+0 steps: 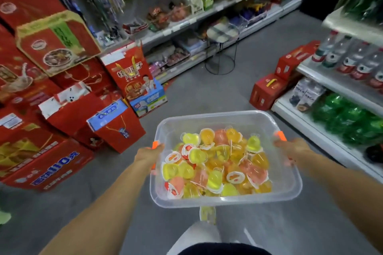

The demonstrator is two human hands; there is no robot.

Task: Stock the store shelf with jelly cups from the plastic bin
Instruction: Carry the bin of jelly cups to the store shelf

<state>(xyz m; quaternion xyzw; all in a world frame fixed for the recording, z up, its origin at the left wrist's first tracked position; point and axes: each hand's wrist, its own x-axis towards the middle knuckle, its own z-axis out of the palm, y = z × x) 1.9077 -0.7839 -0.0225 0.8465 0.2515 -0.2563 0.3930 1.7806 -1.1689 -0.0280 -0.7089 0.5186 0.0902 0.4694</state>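
Progress: stocking has not begun, as far as we can judge. The small yellow, orange and pink jelly cups (217,163) all lie heaped in the clear rectangular plastic bin (226,117). We see none on any shelf, so every cup is left to place. We cannot tell which shelf is meant for them.

Bin position: it is carried in the air between the two hands, above the grey floor (207,93) of the aisle.

Left hand (148,153): holds the bin's left rim beside an orange clip (155,144), arm stretched forward. The fingers run under the rim and are mostly hidden.

Right hand (290,148): holds the right rim just below the other orange clip (280,136), arm likewise extended. Its fingertips are also out of sight.

Surroundings: a white store shelf (306,128) with green bottles (352,122) stands near the right hand, on its outer side. Red cardboard gift boxes (70,109) are stacked out past the left hand. More stocked shelves run well ahead of both hands.
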